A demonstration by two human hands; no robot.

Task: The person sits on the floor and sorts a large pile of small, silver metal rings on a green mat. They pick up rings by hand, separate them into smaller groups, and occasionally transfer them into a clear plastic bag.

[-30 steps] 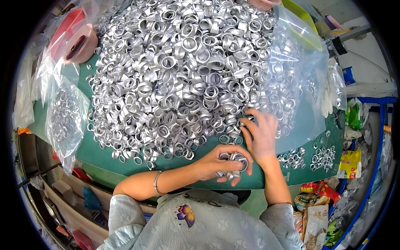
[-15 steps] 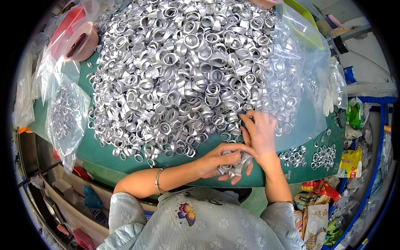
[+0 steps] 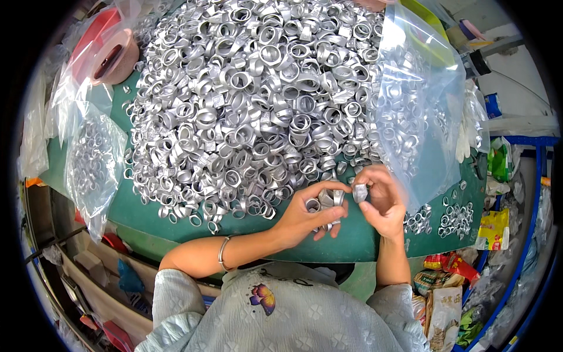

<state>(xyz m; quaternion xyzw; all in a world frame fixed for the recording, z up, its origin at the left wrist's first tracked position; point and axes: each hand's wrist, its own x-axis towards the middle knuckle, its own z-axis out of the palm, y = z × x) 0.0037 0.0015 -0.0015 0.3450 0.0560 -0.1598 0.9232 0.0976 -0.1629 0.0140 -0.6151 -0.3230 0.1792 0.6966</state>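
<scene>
A large heap of silver-grey metal rings (image 3: 246,105) covers most of the green tabletop (image 3: 275,243). Below its front edge, my left hand (image 3: 308,214) is curled around several rings (image 3: 328,202), held between thumb and fingers. Just to its right, my right hand (image 3: 382,199) pinches a single ring (image 3: 359,192) between thumb and forefinger, its broad face turned toward me. The two hands are close together, a little above the table. Part of the handful in my left palm is hidden by the fingers.
Two small ring groups (image 3: 455,220) lie at the table's right front. A clear plastic bag (image 3: 434,152) drapes over the heap's right side; another bag with rings (image 3: 91,155) lies left. A pink bowl (image 3: 126,61) stands back left. Packets (image 3: 492,230) fill a blue-framed rack at right.
My right hand has drawn back from the heap's edge and now holds a ring up beside my left hand. My left hand has turned, showing the rings in it more openly.
</scene>
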